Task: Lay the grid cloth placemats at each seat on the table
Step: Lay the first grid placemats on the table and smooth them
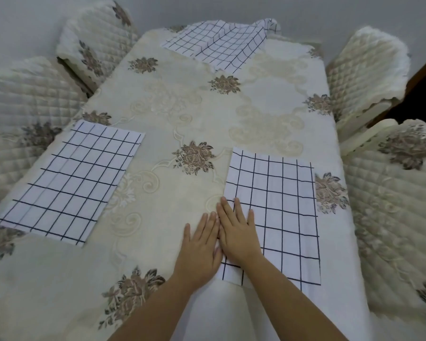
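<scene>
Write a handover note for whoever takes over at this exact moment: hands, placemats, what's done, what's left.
Left hand: open, flat on the tablecloth beside the near right placemat.
Right hand: open, flat on that placemat's left edge.
Near left placemat: lies flat at its seat.
Far grid cloth: rumpled at the table's far end; number of pieces unclear.
Done: both near seats.
Left: no mat lies by the far left chair or the far right chair; spread the far grid cloth there.

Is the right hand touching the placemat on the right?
Touching. The head view shows the right hand lying flat on the right placemat, fingers straight across its left edge.
</scene>
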The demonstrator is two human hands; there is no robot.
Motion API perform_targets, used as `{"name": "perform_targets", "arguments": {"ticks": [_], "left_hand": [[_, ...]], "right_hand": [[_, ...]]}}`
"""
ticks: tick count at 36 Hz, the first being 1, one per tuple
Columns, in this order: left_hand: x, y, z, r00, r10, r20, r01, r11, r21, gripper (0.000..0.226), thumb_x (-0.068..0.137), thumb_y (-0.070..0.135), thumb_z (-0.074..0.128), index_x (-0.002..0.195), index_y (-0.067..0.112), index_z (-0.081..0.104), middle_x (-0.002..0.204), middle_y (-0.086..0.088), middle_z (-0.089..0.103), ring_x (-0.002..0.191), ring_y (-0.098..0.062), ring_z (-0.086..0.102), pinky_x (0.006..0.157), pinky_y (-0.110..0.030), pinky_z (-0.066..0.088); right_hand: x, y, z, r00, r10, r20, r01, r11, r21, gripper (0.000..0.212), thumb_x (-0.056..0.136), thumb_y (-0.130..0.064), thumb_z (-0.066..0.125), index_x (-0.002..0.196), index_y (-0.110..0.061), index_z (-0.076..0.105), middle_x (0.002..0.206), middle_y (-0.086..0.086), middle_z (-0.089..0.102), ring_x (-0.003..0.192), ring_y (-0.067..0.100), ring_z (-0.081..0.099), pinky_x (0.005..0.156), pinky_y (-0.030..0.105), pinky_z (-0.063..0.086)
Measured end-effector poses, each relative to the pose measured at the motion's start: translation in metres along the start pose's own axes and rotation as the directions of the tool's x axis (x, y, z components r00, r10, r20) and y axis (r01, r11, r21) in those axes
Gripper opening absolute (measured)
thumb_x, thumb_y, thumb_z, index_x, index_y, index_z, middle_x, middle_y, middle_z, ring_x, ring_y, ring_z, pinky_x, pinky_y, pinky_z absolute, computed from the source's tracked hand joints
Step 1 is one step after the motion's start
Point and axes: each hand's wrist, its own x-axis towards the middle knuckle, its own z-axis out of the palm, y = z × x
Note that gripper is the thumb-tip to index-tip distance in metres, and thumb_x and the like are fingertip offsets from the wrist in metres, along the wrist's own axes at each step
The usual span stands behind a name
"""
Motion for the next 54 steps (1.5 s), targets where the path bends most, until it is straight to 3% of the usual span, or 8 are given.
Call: {"name": "perform_targets", "arguments": {"ticks": [10, 16, 25, 35, 41, 47, 51, 54], "left_hand": [[0.003, -0.001, 0.001, 0.999, 0.004, -0.041, -0.005, 1.000, -0.016, 0.063, 0.081, 0.037, 0.038, 0.139, 0.011, 0.034, 0.146, -0.006, 0.042, 0.137, -0.019, 0.027, 0.099, -0.058, 0.037], [-0.005, 0.000, 0.003, 0.999, 0.008, -0.049, -0.008, 1.000, 0.006, 0.065, 0.081, 0.040, 0.039, 0.139, 0.011, 0.034, 0.147, -0.007, 0.040, 0.138, -0.020, 0.025, 0.100, -0.060, 0.035], [-0.011, 0.003, 0.002, 1.000, -0.014, -0.011, 0.014, 0.999, 0.035, 0.068, 0.084, 0.046, 0.039, 0.142, 0.011, 0.033, 0.151, -0.006, 0.033, 0.141, -0.021, 0.023, 0.097, -0.063, 0.033], [-0.011, 0.004, 0.002, 0.997, -0.008, -0.083, 0.006, 1.000, -0.016, 0.064, 0.084, 0.046, 0.041, 0.139, 0.013, 0.038, 0.148, -0.005, 0.038, 0.137, -0.019, 0.028, 0.100, -0.058, 0.029], [0.027, 0.010, -0.017, 0.947, -0.035, -0.318, -0.020, 0.986, -0.168, 0.026, 0.074, 0.016, 0.045, 0.090, 0.008, 0.065, 0.105, -0.013, 0.067, 0.101, -0.030, 0.062, 0.091, -0.036, 0.037], [0.091, 0.028, -0.037, 0.995, -0.074, -0.067, 0.072, 0.997, -0.031, 0.049, 0.081, 0.020, 0.030, 0.114, 0.009, 0.065, 0.130, -0.011, 0.058, 0.123, -0.027, 0.053, 0.097, -0.048, 0.044], [0.107, 0.039, -0.028, 0.968, -0.135, 0.210, 0.123, 0.990, 0.072, 0.053, 0.100, 0.030, 0.016, 0.150, 0.015, 0.006, 0.159, 0.000, -0.006, 0.146, -0.024, -0.005, 0.111, -0.060, 0.010], [0.101, 0.036, -0.017, 0.977, -0.140, 0.159, 0.122, 0.986, 0.116, 0.059, 0.092, 0.037, 0.018, 0.142, 0.015, 0.040, 0.153, -0.003, 0.030, 0.139, -0.024, 0.032, 0.096, -0.064, 0.036]], "right_hand": [[0.038, 0.024, -0.003, 1.000, -0.008, 0.022, 0.007, 0.999, 0.034, 0.066, 0.098, -0.045, -0.001, 0.136, -0.020, 0.047, 0.143, -0.001, 0.047, 0.129, 0.031, 0.047, 0.091, 0.064, 0.040], [0.064, 0.041, -0.008, 0.998, -0.019, 0.058, 0.016, 0.999, 0.048, 0.087, 0.072, -0.068, -0.024, 0.149, -0.031, -0.005, 0.153, -0.013, -0.019, 0.146, 0.022, -0.013, 0.112, 0.060, -0.001], [0.100, 0.043, -0.025, 0.997, 0.054, 0.060, -0.058, 0.996, 0.072, 0.060, 0.098, -0.050, 0.015, 0.149, -0.028, -0.005, 0.158, -0.008, -0.013, 0.145, 0.025, -0.014, 0.111, 0.062, 0.001], [0.136, 0.054, -0.047, 0.975, 0.124, 0.184, -0.137, 0.989, 0.062, 0.056, 0.100, -0.046, 0.012, 0.149, -0.027, -0.006, 0.158, -0.008, -0.013, 0.145, 0.026, -0.013, 0.110, 0.064, 0.005], [0.109, 0.054, -0.043, 0.986, 0.164, 0.040, -0.167, 0.980, 0.110, 0.056, 0.101, -0.039, 0.017, 0.150, -0.019, 0.001, 0.159, -0.003, -0.004, 0.146, 0.026, -0.004, 0.112, 0.059, 0.008], [0.082, 0.054, -0.035, 0.981, 0.192, 0.021, -0.193, 0.966, 0.170, 0.055, 0.101, -0.033, 0.021, 0.150, -0.016, 0.003, 0.159, 0.000, -0.002, 0.147, 0.026, -0.003, 0.113, 0.056, 0.007], [0.065, 0.059, -0.023, 0.984, 0.177, 0.007, -0.176, 0.973, 0.146, 0.071, 0.087, -0.045, -0.008, 0.150, -0.017, 0.008, 0.159, -0.001, 0.001, 0.147, 0.026, 0.000, 0.112, 0.056, 0.009], [0.055, 0.072, -0.014, 0.982, 0.187, -0.006, -0.184, 0.973, 0.140, 0.078, 0.079, -0.049, -0.011, 0.150, -0.022, 0.008, 0.159, -0.004, 0.001, 0.147, 0.023, -0.001, 0.114, 0.055, 0.006]]}}
